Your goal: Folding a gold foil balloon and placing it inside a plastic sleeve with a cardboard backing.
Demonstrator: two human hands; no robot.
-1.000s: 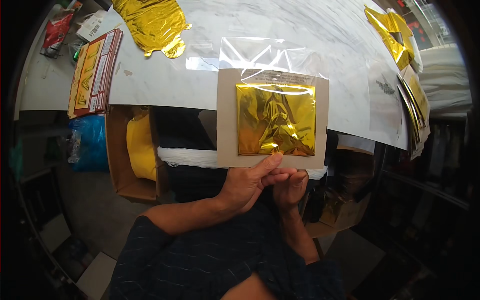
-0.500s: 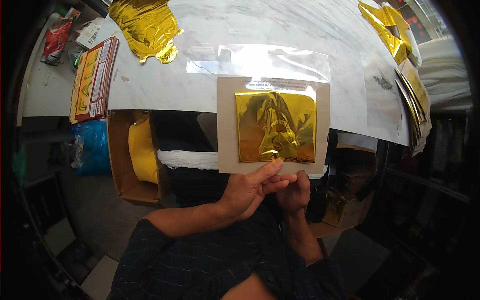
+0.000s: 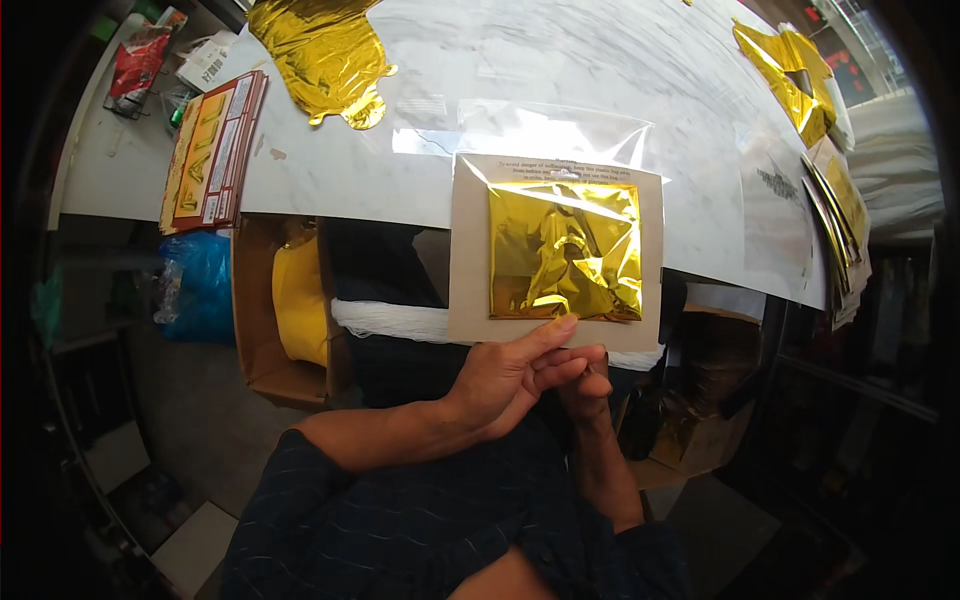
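Since the earlier frame, everything in view has slid slightly right, and the flat packet [image 3: 556, 252] has tilted a little. It is held up across the near edge of the marbled worktop [image 3: 330, 175]. The left hand [image 3: 492, 382] pinches its near margin, thumb on the front; the right hand [image 3: 590, 392] is curled just nearer, partly hidden, so whether it grips anything cannot be told. It looks light: grey-brown card [image 3: 471, 270] probably stiff, folded gold foil [image 3: 600, 285] soft and easily creased, clear film [image 3: 590, 122] slippery; the card margins seem the best hold. Small dark print crosses its far part; at left, red-and-gold printed cards [image 3: 208, 150] carry large lettering and white panels.
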